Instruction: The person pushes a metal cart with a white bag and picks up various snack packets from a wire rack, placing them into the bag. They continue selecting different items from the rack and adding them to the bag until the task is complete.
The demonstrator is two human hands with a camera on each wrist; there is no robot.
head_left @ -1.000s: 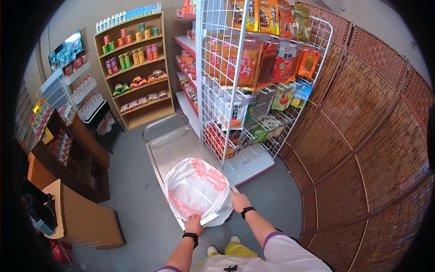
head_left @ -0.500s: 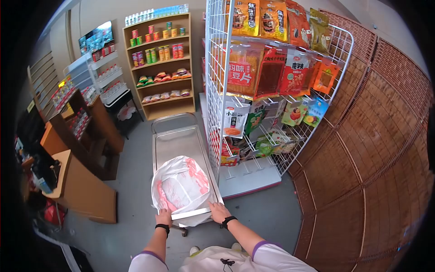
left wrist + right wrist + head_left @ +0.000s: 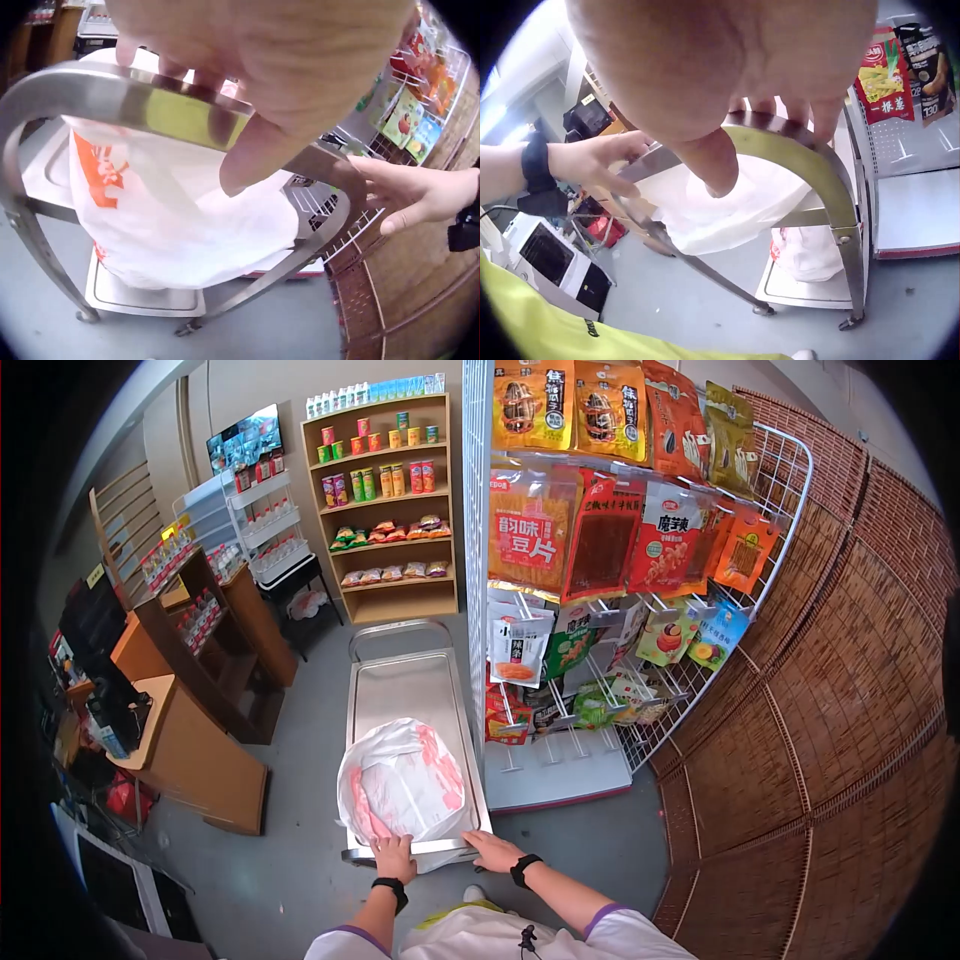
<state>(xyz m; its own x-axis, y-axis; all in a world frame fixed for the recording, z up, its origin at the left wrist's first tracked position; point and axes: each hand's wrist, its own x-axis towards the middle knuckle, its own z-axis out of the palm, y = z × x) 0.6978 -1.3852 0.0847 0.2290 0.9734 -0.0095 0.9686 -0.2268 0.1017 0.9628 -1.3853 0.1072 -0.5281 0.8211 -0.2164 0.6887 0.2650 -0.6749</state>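
The handle (image 3: 438, 847) is gripped by left hand (image 3: 393, 857) and right hand (image 3: 495, 852), fingers curled over; the bag (image 3: 405, 785) is carried at the near end of the cart (image 3: 400, 685). Even pressure is best applied, the rack (image 3: 476, 610) cleared.

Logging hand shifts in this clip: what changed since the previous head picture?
The left hand has moved right along the handle of the cart, leaving the handle's left end bare. Stayed the same: the right hand near the handle's right end, the white bag on the cart's near half.

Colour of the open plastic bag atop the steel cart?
White plastic bag with orange-red print; clearest in the left wrist view.
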